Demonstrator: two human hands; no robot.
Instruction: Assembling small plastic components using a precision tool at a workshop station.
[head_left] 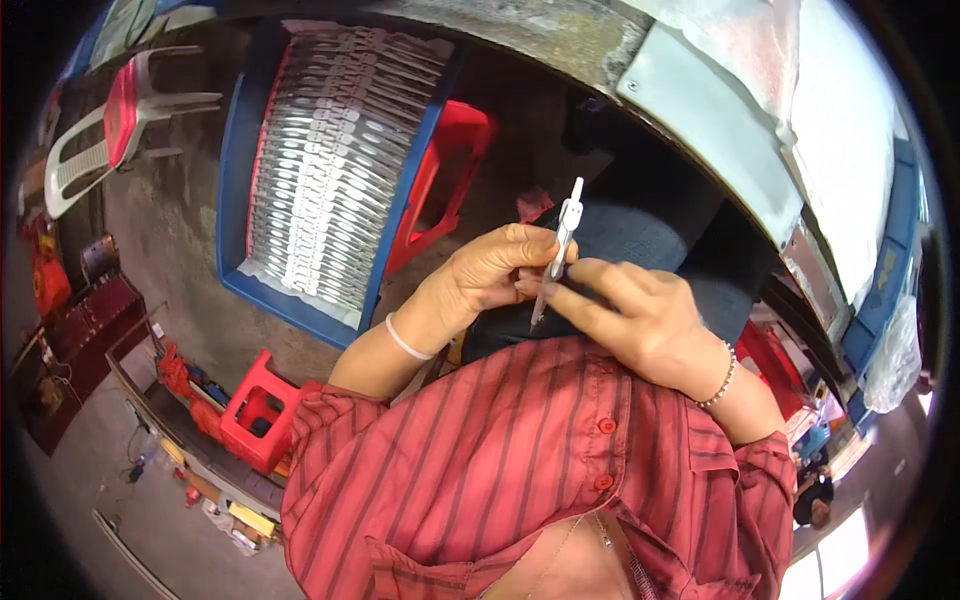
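A slim drawing compass (570, 217) with a white head and silvery legs is held upright in front of my chest, its white handle pointing away from me. My left hand (495, 268) pinches it just below the head between thumb and fingers. From the other side, the bent fingers of my right hand (645, 315) close on its legs, slightly blurred. The lower tip of the legs shows below the fingers, near my striped red shirt.
To the left, a blue tray (228, 230) holds rows of similar silvery pieces with white heads. A red stool (440, 190) stands beside it. Further off are a white chair (75, 170), another red stool (262, 415) and, at the right, a pale worktable (710, 110) with white sheeting.
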